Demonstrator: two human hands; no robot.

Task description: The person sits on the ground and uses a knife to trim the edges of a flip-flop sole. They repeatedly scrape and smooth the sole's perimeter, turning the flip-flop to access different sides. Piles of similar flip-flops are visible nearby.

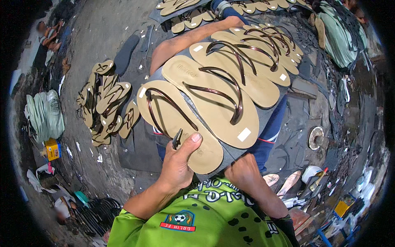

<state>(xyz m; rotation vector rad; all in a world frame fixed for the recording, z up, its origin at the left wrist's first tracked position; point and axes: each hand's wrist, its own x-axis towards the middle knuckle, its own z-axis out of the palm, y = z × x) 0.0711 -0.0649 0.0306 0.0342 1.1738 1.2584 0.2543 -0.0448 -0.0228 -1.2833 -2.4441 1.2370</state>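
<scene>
Several tan sandals (214, 88) with dark brown straps lie overlapped in a row on a grey board (230, 154) that rests across the person's lap, running from the centre of the frame up toward the upper right. The nearest sandal (177, 123) sits at the lower left end of the row, its heel toward the person. The left hand (177, 162) is curled at that heel, thumb pressed flat on the sole, and pinches a small dark tool (177, 138) whose tip points up toward the strap. The right hand (242, 171) is closed around the near edge of the board at lower centre, fingers tucked under it, so how tightly it grips cannot be told.

Further out, a loose pile of finished sandals (105, 103) lies on the grey floor (98, 33) at the left of the frame, with a bundle of pale green soles (45, 115) beyond it. More sandals (189, 16) fill the top edge.

One likely risk is that the board tips, since only the lap and one hand support it; the overlapped row could then slide off toward the floor. Another is the tool tip slipping on the smooth sole and scoring it or nicking the thumb.
</scene>
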